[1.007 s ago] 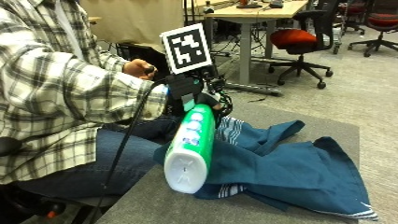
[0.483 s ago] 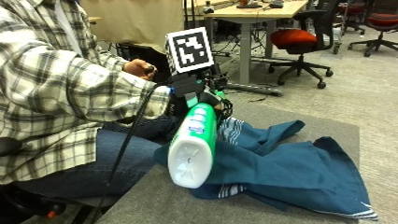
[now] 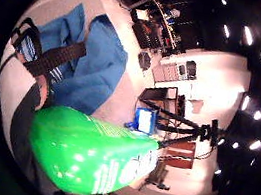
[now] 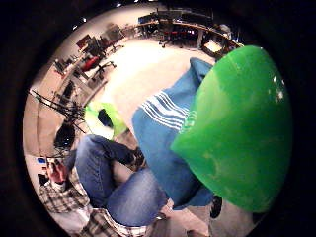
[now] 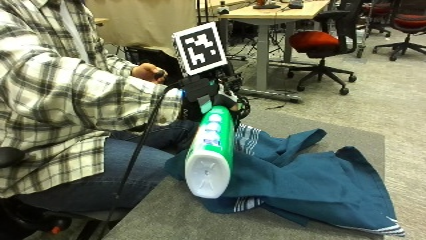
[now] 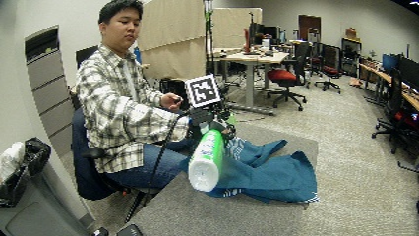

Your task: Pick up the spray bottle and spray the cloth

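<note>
My gloved right hand (image 5: 212, 98) grips the neck of a green spray bottle (image 5: 211, 150), which hangs tilted in the air with its white base toward the camera and its head hidden in my hand. The bottle (image 6: 206, 159) is held over the near edge of a blue cloth (image 5: 313, 177) with white stripes, crumpled on the grey table (image 5: 200, 220). Both palm views show the green bottle (image 3: 90, 154) (image 4: 239, 131) close to the palm, with the blue cloth (image 3: 93, 63) (image 4: 163, 133) beyond it.
The person sits at the table's left side, the bare left hand (image 5: 150, 73) held back near the body. Desks and red office chairs (image 5: 326, 42) stand on the floor behind. The cloth (image 6: 268, 172) covers the middle and right of the table (image 6: 196, 216).
The hand has raised the bottle slightly and tipped its base a little higher. The cloth lies as before.
</note>
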A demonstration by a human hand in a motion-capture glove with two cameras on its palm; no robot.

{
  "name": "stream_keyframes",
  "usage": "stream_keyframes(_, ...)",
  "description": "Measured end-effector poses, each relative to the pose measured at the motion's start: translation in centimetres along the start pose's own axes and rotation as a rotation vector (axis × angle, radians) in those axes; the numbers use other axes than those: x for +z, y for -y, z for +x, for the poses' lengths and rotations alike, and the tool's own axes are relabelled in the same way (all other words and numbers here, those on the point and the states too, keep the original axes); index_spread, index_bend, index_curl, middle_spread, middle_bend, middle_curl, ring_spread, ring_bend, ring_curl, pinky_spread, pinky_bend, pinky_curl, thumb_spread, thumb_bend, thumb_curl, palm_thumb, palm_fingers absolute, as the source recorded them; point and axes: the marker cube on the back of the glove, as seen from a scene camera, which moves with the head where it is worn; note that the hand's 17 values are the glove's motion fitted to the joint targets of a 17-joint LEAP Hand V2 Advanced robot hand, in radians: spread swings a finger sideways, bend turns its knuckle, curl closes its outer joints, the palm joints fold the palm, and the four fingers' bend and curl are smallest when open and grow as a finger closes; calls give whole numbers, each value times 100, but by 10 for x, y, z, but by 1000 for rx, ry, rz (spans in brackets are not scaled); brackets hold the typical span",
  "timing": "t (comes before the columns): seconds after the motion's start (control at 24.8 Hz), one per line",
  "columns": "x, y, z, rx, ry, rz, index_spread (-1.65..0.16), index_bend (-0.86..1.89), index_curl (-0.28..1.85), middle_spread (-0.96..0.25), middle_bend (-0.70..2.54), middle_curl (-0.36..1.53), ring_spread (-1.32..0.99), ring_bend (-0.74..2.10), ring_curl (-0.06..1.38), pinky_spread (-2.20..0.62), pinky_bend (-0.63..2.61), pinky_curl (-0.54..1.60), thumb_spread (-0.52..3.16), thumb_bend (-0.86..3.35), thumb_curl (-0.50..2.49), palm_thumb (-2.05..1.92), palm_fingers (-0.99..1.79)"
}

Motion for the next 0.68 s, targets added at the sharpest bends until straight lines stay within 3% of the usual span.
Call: stream_keyframes(0.68, -65, 24, 27, 304, 842, 386, -23, 38, 61, -14, 56, 50, -17, 55, 47, -15, 42, 41, 16, -3, 80, 101, 133)
